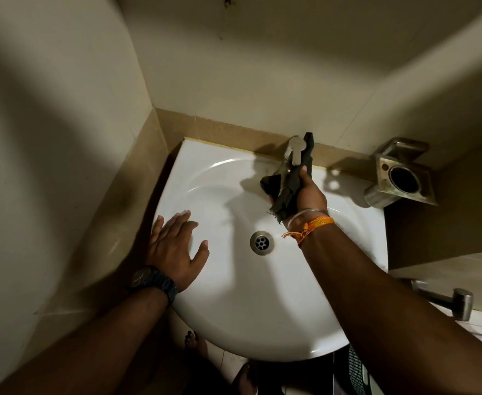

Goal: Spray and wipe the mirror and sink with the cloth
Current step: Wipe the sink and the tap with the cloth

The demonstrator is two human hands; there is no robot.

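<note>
In the middle of the frame is a white sink with a metal drain. The left hand lies flat with straight fingers on the left rim of the sink. The right hand holds a dark cloth wrapped around the metal tap in the upper middle. A metal holder is on the wall at the right.

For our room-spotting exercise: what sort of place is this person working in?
Most likely a small bathroom: a white sink with a drain and metal tap, tiled walls, and a wall-mounted metal holder.
</note>
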